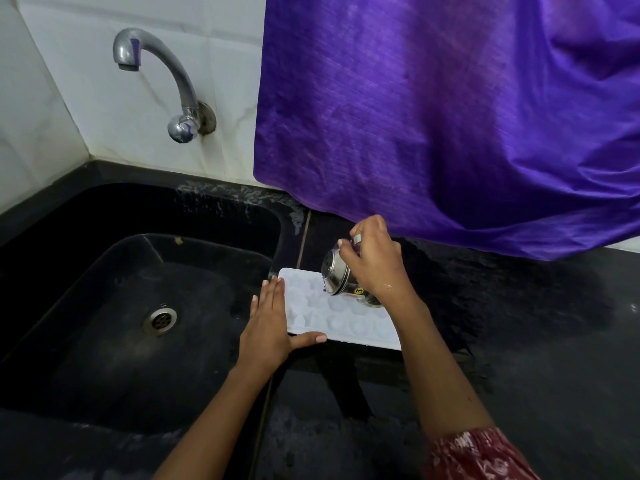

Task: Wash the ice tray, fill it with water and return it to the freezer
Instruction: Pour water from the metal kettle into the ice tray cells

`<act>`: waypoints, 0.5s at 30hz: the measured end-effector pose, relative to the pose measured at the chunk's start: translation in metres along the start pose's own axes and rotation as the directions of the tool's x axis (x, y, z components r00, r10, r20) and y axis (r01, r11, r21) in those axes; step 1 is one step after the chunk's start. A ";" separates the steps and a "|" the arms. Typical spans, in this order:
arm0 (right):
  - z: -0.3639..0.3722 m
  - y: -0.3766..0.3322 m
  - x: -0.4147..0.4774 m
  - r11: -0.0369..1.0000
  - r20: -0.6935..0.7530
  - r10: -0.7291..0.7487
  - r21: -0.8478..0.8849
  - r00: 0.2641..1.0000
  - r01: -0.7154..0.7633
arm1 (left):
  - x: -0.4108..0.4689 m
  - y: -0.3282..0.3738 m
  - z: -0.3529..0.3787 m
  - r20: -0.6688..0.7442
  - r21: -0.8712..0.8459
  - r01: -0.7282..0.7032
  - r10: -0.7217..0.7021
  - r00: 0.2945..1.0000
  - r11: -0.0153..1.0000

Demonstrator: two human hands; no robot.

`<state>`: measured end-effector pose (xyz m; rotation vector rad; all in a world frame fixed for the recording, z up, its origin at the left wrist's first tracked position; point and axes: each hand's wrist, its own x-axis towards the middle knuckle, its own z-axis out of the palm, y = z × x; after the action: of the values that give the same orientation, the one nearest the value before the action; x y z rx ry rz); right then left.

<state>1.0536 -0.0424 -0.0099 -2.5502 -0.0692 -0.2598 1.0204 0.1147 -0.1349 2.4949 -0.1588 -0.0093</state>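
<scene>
— Where is the ice tray (pixel 346 323)?

— It lies flat on the black surface (pixel 519 341), just to the right of the sink (pixel 86 271), with its cells facing up.

— And the left hand (pixel 270 323)?

— It is laid flat with straight fingers along the tray's left edge. The thumb is stretched out along the near edge, so the hand touches the tray but does not grip it.

— What about the right hand (pixel 374 265)?

— Its fingers are curled round a small steel cup (pixel 334 275), which is tilted steeply over the tray's far side (whether water is running out I cannot tell). The wrist looks wet, and a red patterned sleeve (pixel 478 452) shows at the bottom edge.

— What else is there?

— A curved metal tap (pixel 162 64) sticks out of the white tiled wall above the sink. A round drain (pixel 160 320) sits in the basin floor. A purple cloth (pixel 450 116) hangs down to the surface behind the right hand.
</scene>
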 end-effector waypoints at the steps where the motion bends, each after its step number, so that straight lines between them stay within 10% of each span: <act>1: 0.000 0.001 0.000 1.000 0.001 0.006 0.012 1.000 -0.006 | 0.000 0.000 0.000 -0.003 -0.004 -0.001 0.001 1.000 1.000; 15: 0.006 0.004 0.001 0.968 0.022 0.102 0.230 0.995 -0.104 | 0.000 0.000 -0.003 0.013 -0.067 -0.005 0.006 1.000 0.998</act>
<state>1.0556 -0.0422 -0.0170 -2.3152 0.0280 -0.1873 1.0207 0.1167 -0.1328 2.4276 -0.1679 -0.0285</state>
